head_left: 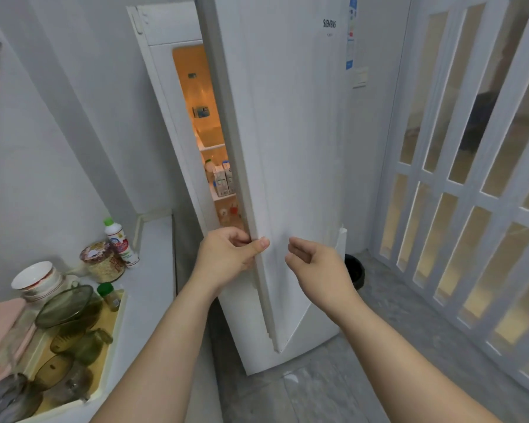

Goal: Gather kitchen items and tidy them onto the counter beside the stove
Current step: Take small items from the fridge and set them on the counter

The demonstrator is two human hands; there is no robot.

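Note:
A tall white fridge stands ahead with its door (287, 148) ajar by a narrow gap. My left hand (226, 254) grips the door's left edge at waist height, fingers curled behind it and thumb on the front. My right hand (315, 264) hovers just in front of the door panel, fingers loosely curled, holding nothing. Through the gap the lit interior shows two small cartons (225, 180) on a shelf and a bottle higher up.
On the white counter (153, 270) at left stand a white bottle with a green cap (121, 242), a jar (103, 262), a bowl (35, 277) and a tray (109, 340) of glass lids and cups. A dark bin (355, 270) and a folding glass door (458, 178) are at right.

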